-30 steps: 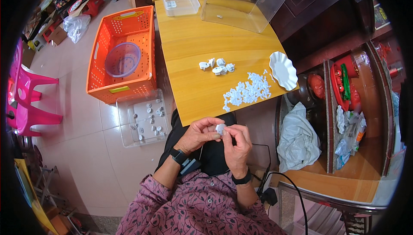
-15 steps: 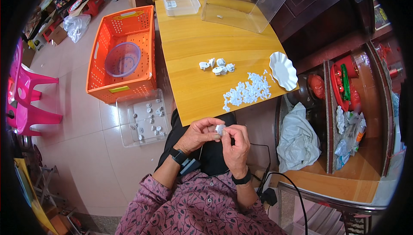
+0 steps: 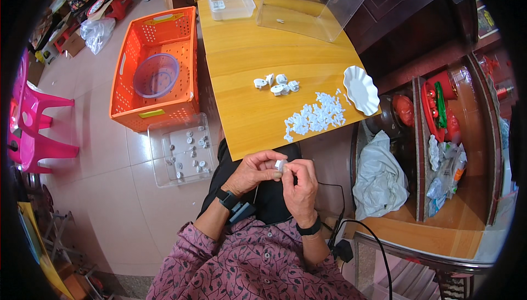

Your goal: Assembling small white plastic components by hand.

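Note:
Over my lap, just off the near table edge, my left hand [image 3: 252, 172] grips a small white plastic part [image 3: 280, 165] between thumb and fingers. The fingertips of my right hand [image 3: 300, 187] are closed on its right side; whether they pinch a second tiny piece is too small to tell. Beyond them on the yellow table [image 3: 236, 97] lies a spread heap of tiny white plastic pieces [image 3: 315, 116]. A cluster of larger white plastic parts [image 3: 280, 87], like those in my hands, sits farther back.
A scalloped white dish [image 3: 361, 91] is at the table's right edge. Clear bins [image 3: 229, 1] stand at the back. To the left are an orange crate [image 3: 123, 94] holding a purple basket [image 3: 156, 75], and a clear tray [image 3: 164, 176] with several white parts. Shelves [image 3: 420, 157] rise at right.
The white part has turned slightly between my fingers, showing a different side. Both hands have stayed in nearly the same place.

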Available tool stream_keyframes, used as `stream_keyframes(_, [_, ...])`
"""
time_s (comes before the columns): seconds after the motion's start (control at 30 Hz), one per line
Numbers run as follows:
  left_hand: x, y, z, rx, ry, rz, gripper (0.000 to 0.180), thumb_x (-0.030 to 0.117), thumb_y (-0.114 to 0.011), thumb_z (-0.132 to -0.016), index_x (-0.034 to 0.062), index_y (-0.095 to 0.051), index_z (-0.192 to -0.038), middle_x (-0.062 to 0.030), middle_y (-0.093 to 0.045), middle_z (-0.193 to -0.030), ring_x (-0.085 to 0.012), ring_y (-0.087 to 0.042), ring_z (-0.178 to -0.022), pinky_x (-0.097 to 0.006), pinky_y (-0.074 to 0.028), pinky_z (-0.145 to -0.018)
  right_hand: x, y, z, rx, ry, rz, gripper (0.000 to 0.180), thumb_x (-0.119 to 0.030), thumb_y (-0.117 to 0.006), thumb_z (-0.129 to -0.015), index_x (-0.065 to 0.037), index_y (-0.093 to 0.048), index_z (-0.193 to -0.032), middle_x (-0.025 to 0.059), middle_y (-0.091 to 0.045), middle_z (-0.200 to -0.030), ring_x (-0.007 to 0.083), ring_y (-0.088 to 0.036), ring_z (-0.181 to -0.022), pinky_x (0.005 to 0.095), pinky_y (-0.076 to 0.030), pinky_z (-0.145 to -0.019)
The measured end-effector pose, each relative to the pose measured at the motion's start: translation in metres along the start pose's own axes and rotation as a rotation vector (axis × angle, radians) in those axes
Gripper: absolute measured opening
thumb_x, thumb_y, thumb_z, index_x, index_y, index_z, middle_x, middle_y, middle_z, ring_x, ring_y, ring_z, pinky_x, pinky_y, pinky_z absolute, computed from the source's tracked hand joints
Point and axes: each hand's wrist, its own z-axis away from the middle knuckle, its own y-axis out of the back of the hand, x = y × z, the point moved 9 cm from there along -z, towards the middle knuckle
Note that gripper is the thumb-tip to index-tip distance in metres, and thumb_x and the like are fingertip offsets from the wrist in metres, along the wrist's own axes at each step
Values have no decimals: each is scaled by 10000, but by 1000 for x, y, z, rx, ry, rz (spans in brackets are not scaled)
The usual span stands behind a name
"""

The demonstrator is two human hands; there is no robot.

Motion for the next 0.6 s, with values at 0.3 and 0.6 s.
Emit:
stream_keyframes(0.3, [1,-1,0,-1,-8,-79,376,1,-703,-888,-6,-613,-1253,-62,-683,-1059,-120,-662,-937,-264,-562,-850,0,2,1,-2,-33,-9,91,30,-645,-875,-1,-586,-938,141,-591,-928,279,-614,-778,360,-516,-681])
stream_keyframes(0.6, [4,-3,2,5,0,-63,377,36,-707,-895,-9,-611,-1257,-69,-688,-1046,-127,-674,-895,-267,-573,-811,2,7,2,2,-133,-149,89,3,-663,-897,14,-646,-984,113,-636,-943,207,-636,-788,308,-510,-685])
